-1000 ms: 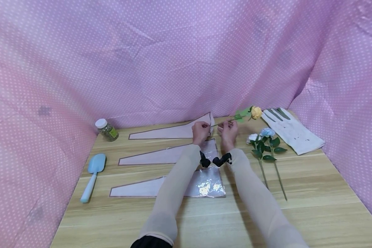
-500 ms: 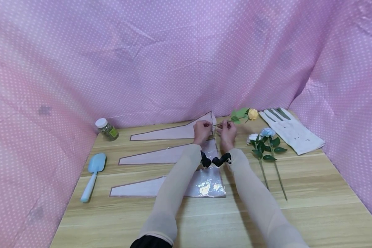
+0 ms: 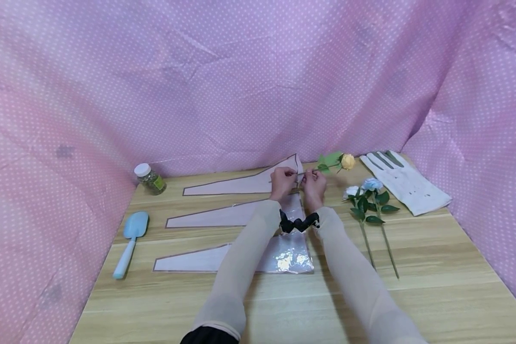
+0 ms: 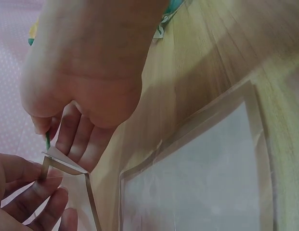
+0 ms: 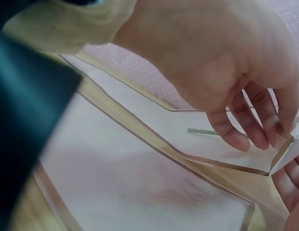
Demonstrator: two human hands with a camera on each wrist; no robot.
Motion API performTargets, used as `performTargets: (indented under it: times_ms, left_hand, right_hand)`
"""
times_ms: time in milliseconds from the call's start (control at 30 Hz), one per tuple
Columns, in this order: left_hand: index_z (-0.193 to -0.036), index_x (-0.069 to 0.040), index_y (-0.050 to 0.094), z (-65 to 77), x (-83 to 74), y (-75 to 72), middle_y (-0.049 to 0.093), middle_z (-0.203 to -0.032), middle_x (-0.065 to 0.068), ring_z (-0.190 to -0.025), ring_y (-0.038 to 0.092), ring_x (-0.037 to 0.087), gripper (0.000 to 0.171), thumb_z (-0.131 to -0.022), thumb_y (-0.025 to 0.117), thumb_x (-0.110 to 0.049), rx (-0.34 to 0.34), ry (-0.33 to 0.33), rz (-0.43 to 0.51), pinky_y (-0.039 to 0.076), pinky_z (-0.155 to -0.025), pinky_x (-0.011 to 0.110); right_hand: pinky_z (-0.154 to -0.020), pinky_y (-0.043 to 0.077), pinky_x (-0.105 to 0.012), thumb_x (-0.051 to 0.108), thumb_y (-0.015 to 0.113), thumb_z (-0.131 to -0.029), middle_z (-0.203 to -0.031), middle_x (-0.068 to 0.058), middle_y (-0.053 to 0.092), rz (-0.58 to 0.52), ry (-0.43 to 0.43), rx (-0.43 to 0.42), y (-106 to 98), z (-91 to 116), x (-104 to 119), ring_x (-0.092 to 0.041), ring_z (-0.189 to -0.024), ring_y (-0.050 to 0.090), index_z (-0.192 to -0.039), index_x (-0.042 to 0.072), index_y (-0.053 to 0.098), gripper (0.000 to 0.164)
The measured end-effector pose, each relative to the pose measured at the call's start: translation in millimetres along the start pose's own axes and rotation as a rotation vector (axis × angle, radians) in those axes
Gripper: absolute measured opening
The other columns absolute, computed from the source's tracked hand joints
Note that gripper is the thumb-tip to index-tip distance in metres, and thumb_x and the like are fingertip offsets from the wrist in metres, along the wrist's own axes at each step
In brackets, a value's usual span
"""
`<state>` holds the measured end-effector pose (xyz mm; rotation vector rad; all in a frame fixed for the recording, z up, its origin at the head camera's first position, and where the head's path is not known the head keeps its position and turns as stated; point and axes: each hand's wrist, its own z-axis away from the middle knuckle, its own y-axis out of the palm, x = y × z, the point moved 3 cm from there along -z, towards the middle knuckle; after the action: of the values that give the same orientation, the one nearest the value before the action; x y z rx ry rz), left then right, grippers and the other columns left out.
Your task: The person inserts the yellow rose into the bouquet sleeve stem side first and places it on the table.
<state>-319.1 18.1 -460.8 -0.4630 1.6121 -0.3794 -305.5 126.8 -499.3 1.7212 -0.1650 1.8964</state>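
Observation:
My left hand pinches the wide mouth edge of the rear pale bouquet sleeve, lifting its corner. Close to its right, my right hand pinches the green stem of a yellow rose, whose bloom points right. In the left wrist view, the right hand holds the stem at the sleeve's opening, while the left hand grips the brown-bordered edge. The stem's lower end shows through the sleeve in the right wrist view, apparently inside it, below the left hand.
Two more sleeves, a middle one and a front one, lie nearer. A white rose and a blue rose lie right, near a glove. Left are a blue trowel and a lidded jar.
The yellow rose has shifted left and slightly down, its stem moving towards the sleeve. My left hand and the rear sleeve have edged right, so the hands are closer together.

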Motion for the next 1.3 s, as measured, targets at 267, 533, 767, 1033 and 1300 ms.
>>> performTargets:
  times_ms: [267,533,767,1033,1300]
  left_hand:
    - [-0.096,-0.002,0.077,0.4,-0.5,-0.3,0.076,-0.094,0.014,-0.083,0.067,0.021,0.012,-0.091,0.068,-0.007,0.008,-0.016,0.028,0.049,-0.066,0.019]
    - [-0.096,-0.002,0.078,0.3,-0.7,-0.4,0.077,-0.093,0.014,-0.082,0.066,0.020,0.012,-0.090,0.068,-0.007,0.001,-0.019,0.024,0.046,-0.066,0.018]
    - [-0.095,-0.002,0.078,-0.8,-0.1,0.0,0.077,-0.093,0.014,-0.082,0.066,0.020,0.012,-0.091,0.068,-0.007,0.002,-0.009,0.023,0.046,-0.066,0.019]
    - [-0.096,-0.002,0.078,-0.1,0.1,-0.8,0.076,-0.094,0.013,-0.081,0.066,0.019,0.012,-0.092,0.067,-0.008,0.008,-0.006,0.028,0.047,-0.065,0.018]
    - [-0.096,-0.001,0.077,-0.5,0.9,-1.0,0.076,-0.093,0.014,-0.078,0.064,0.017,0.013,-0.093,0.067,-0.008,0.014,-0.006,0.035,0.043,-0.059,0.015]
  right_hand:
    - [-0.062,0.052,-0.019,0.015,0.054,-0.102,-0.108,-0.025,0.066,0.004,0.011,-0.026,2.6,2.6,2.1,-0.022,-0.083,0.066,-0.108,0.000,0.060,0.017]
    - [-0.083,0.060,-0.033,0.009,0.056,-0.100,-0.120,-0.028,0.062,-0.092,0.057,-0.070,3.0,2.8,1.0,-0.031,-0.101,0.067,-0.136,-0.001,0.037,0.042]
    - [-0.091,0.058,-0.041,0.005,0.056,-0.099,-0.126,-0.033,0.063,-0.082,0.052,-0.059,2.8,3.1,1.7,-0.043,-0.116,0.064,-0.133,-0.003,0.042,0.037]
    - [-0.071,0.059,-0.023,0.013,0.056,-0.100,-0.121,-0.030,0.067,-0.069,0.060,-0.045,1.6,1.1,1.3,-0.021,-0.088,0.072,-0.124,0.001,0.048,0.027]
    - [-0.067,0.059,-0.023,0.026,0.049,-0.105,-0.103,-0.023,0.068,-0.131,0.065,-0.031,0.7,0.7,4.1,-0.014,-0.077,0.071,-0.110,0.001,0.058,0.027]
